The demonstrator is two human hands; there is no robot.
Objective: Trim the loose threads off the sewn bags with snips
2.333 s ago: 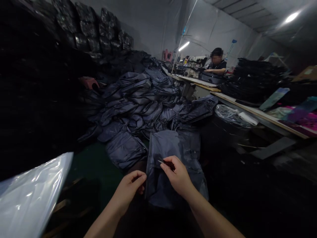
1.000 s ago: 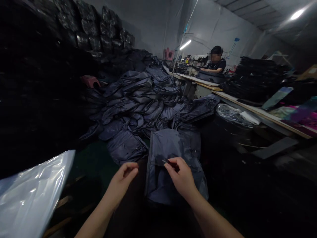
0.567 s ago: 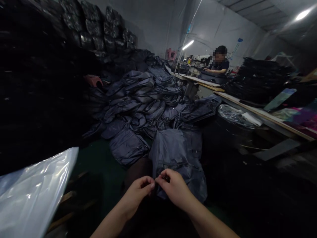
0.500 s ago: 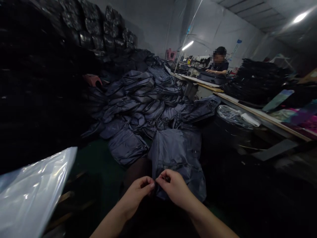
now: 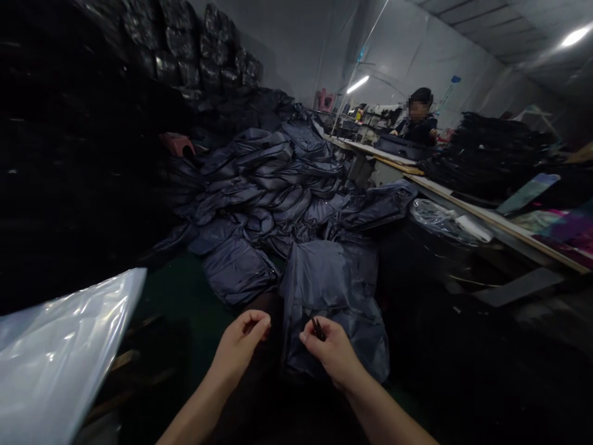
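Presently, right hand [image 5: 330,353]: pinches a small black pointed tool [image 5: 317,329] between thumb and forefinger, a narrow grip; the tool's exact kind is too small to tell.

Left hand [image 5: 239,348]: fingers half curled, thumb and fingertips close together, nothing visible in them; sits just beside the bag's left edge, at about 7 o'clock from the tool.

Work piece: a navy nylon bag [image 5: 330,306] lies flat and creased at 12 o'clock from the hands, its lower part just behind the right hand; contact between them cannot be told.

Surroundings:
- 12 o'clock: a heap of navy bags [image 5: 266,185], slumped together behind the work piece.
- 10 o'clock: black-wrapped bales [image 5: 185,49] stacked high along the wall, with a pink stool [image 5: 178,143] at the heap's edge.
- 8 o'clock: a sheet of clear plastic [image 5: 60,358], close to the camera.
- 1 o'clock: a co-worker [image 5: 419,120] seated at a sewing table [image 5: 370,151], a dark bag [image 5: 398,147] before them.
- 2 o'clock: a wooden-edged table [image 5: 500,222] with a clear plastic bag [image 5: 440,219] by it.
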